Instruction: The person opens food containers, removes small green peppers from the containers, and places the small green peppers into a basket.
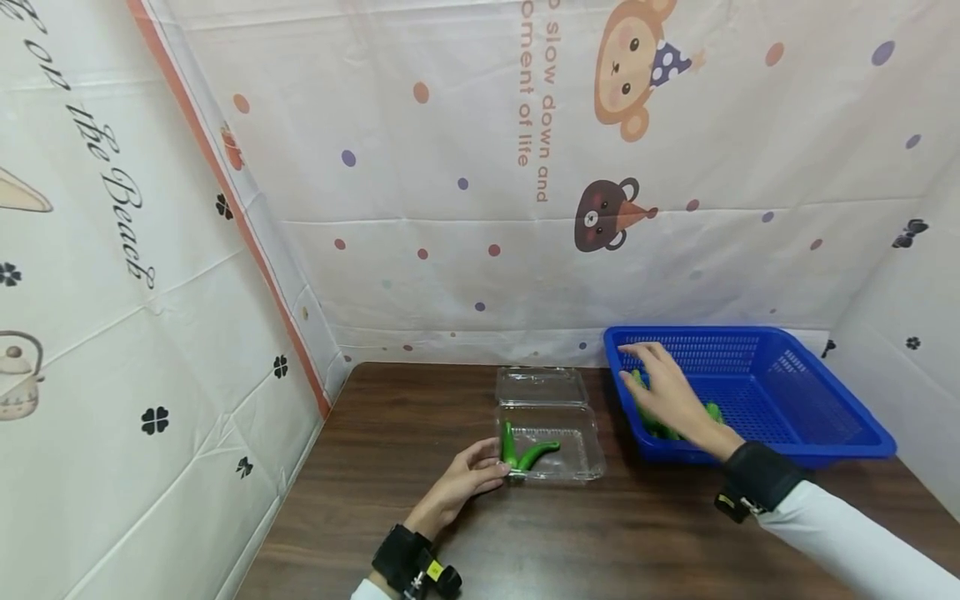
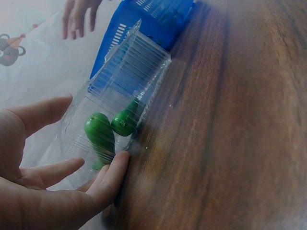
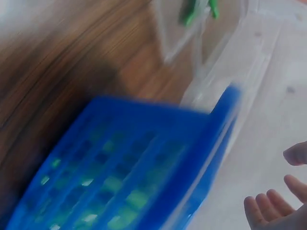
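Head view: a dark brown wooden table runs back to a corner of white printed cloth walls, which close it off at the left, the rear and the right. The near middle of the tabletop, between the two arms, lies bare. A clear plastic clamshell box sits near the centre with its lid folded back flat toward the rear wall. Just right of it, close but with a strip of wood between, stands a blue perforated plastic basket, whose far rim lies close to the rear wall.

The left hand rests at the clamshell's left front corner, fingers straight and relaxed, fingertips touching the box wall; it grips nothing. In the left wrist view the same fingers press against the ribbed clear wall where it meets the table, the thumb spread apart above.

The right hand reaches over the basket's near left wall, fingers spread and extended, palm down, holding nothing. The right wrist view is blurred; only loose fingertips show beside the blue rim.

Inside the clamshell's tray lie two green curved peppers, touching near their stem ends at the front left corner. In the basket, more green peppers lie against the near left wall, partly hidden under the right hand; how many cannot be told.
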`<state>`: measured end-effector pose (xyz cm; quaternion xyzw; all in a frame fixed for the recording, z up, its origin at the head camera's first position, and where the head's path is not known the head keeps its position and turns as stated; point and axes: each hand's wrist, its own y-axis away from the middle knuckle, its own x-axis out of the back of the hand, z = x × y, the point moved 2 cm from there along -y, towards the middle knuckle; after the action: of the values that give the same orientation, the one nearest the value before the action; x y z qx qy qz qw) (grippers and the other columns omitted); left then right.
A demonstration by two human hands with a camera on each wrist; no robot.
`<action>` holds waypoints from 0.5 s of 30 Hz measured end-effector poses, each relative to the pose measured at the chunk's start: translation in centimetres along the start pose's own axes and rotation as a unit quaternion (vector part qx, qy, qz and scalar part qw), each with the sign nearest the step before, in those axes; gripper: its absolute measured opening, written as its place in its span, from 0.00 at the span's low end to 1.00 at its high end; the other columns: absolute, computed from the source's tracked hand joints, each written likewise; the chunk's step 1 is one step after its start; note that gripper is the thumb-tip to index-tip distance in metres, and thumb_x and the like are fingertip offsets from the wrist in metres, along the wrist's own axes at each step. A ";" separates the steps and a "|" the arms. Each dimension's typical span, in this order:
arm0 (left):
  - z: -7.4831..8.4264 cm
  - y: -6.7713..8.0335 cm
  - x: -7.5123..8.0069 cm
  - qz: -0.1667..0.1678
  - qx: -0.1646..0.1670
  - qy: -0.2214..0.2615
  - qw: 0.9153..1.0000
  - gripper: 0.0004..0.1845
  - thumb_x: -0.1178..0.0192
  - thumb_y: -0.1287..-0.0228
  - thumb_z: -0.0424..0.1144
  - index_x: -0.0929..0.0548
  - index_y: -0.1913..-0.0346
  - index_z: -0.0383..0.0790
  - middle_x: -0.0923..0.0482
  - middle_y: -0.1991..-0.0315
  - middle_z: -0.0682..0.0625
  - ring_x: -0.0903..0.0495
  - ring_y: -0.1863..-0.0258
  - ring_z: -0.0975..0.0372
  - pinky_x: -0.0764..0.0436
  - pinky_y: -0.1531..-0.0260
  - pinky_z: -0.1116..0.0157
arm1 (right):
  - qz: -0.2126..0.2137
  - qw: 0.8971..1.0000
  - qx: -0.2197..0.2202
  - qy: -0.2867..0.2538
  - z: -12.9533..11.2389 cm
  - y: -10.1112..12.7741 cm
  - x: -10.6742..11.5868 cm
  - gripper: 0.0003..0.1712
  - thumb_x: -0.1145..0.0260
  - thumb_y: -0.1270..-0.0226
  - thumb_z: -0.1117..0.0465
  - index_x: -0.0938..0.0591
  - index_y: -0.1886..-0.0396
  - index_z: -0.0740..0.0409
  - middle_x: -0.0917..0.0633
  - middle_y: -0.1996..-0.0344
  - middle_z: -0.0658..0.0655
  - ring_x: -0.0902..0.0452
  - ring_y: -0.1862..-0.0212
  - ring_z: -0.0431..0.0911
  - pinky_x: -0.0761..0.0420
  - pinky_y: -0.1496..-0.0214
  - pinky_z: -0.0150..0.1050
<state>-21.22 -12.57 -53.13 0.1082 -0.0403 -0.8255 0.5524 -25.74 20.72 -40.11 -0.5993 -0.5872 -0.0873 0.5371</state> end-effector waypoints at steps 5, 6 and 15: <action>0.0 0.0 0.1 0.002 0.003 -0.001 1.000 0.40 0.33 0.31 0.37 0.40 0.22 0.31 0.36 0.28 0.31 0.22 0.40 0.56 0.17 0.37 0.56 | -0.009 0.999 0.048 -0.006 -2.4 -0.8 -2.3 0.18 0.34 0.31 0.74 0.19 0.42 0.68 0.19 0.47 0.68 0.22 0.47 0.60 0.19 0.52 0.55; 0.0 0.0 0.1 0.003 0.003 -0.002 1.000 0.40 0.33 0.31 0.37 0.40 0.22 0.31 0.36 0.28 0.31 0.22 0.40 0.56 0.17 0.37 0.56 | -0.014 0.998 0.056 -0.007 -2.8 -0.9 -2.9 0.18 0.34 0.32 0.74 0.18 0.43 0.68 0.19 0.48 0.67 0.22 0.48 0.59 0.18 0.53 0.53; 0.1 -0.2 0.0 0.000 0.001 0.004 1.000 0.40 0.33 0.32 0.37 0.40 0.23 0.30 0.34 0.29 0.31 0.22 0.41 0.57 0.17 0.38 0.57 | -0.128 0.988 0.091 -0.004 -5.1 -0.8 -7.1 0.18 0.31 0.33 0.71 0.16 0.44 0.65 0.18 0.48 0.61 0.20 0.44 0.56 0.15 0.45 0.51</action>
<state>-21.43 -12.53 -53.04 0.1125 -0.0389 -0.8252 0.5522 -25.78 12.40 -42.80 -0.4678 -0.6670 -0.0992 0.5713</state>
